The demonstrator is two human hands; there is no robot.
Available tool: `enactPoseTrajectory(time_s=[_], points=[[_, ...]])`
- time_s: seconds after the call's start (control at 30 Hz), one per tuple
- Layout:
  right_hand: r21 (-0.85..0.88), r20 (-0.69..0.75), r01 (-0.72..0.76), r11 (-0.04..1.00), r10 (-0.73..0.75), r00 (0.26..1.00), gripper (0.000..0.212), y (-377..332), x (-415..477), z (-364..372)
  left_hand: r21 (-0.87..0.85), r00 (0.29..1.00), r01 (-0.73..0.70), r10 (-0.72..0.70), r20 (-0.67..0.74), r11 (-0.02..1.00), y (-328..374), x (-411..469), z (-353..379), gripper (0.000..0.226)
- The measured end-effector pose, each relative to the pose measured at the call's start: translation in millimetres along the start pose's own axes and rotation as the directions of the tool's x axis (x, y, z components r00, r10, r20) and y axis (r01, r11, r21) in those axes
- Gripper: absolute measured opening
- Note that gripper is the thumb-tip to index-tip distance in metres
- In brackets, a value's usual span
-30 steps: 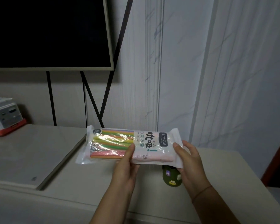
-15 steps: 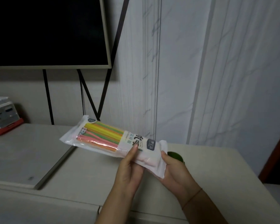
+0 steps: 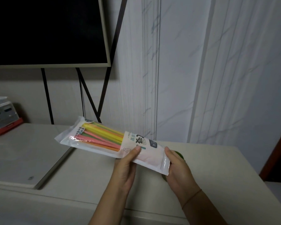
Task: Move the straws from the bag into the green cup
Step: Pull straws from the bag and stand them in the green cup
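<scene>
A clear plastic bag (image 3: 151,151) with a white printed label holds several yellow, pink, green and orange straws (image 3: 101,135). I hold it in the air over the table, tilted, its far end up to the left. My left hand (image 3: 125,166) grips the bag from below at its middle, thumb on top. My right hand (image 3: 177,168) grips the near right end of the bag. The green cup (image 3: 179,154) stands on the table behind my right hand, almost wholly hidden; only slivers of its rim and base show.
A beige table top (image 3: 217,172) lies under the hands, with a raised grey slab (image 3: 23,156) on its left part. A white and red device (image 3: 2,116) sits at the far left. A dark screen (image 3: 47,30) on black legs stands behind.
The bag has turned from level and side-on to slanted, its near end swung towards me. My right hand slid to the bag's near end and now covers the green cup.
</scene>
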State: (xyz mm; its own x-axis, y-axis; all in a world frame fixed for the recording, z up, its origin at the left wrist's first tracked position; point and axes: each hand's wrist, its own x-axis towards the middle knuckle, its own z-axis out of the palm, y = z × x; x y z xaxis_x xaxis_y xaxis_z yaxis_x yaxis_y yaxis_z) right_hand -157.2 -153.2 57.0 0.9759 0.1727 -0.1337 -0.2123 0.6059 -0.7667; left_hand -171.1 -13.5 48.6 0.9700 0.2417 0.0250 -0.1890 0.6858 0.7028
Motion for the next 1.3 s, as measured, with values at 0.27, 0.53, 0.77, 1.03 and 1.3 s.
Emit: enactPoseTrajectory(time_s=[0.27,0.53,0.77,1.03,1.3], points=[[0.006,-0.063,0.023,1.000,-0.022,0.998,0.037,10,3,4,-0.053,0.997,0.079,-0.080,-0.015,0.995,-18,-7,5,0.068],[0.104,-0.134,0.012,0.994,0.002,0.991,0.039,15,15,-1,0.101,0.998,0.036,-0.029,-0.062,0.994,-18,-6,2,0.059],[-0.064,-0.233,0.091,0.994,-0.104,0.967,0.021,19,23,2,0.128,0.997,0.043,-0.033,-0.077,0.991,-26,-9,5,0.060],[-0.004,-0.182,0.020,1.000,-0.021,0.983,0.040,15,22,-3,0.128,0.995,0.032,-0.020,-0.094,0.991,-26,-4,-2,0.061],[0.318,0.132,-0.178,0.931,0.142,0.981,0.048,7,16,-6,0.349,0.994,-0.104,0.105,0.016,0.931,-16,0,3,0.057]])
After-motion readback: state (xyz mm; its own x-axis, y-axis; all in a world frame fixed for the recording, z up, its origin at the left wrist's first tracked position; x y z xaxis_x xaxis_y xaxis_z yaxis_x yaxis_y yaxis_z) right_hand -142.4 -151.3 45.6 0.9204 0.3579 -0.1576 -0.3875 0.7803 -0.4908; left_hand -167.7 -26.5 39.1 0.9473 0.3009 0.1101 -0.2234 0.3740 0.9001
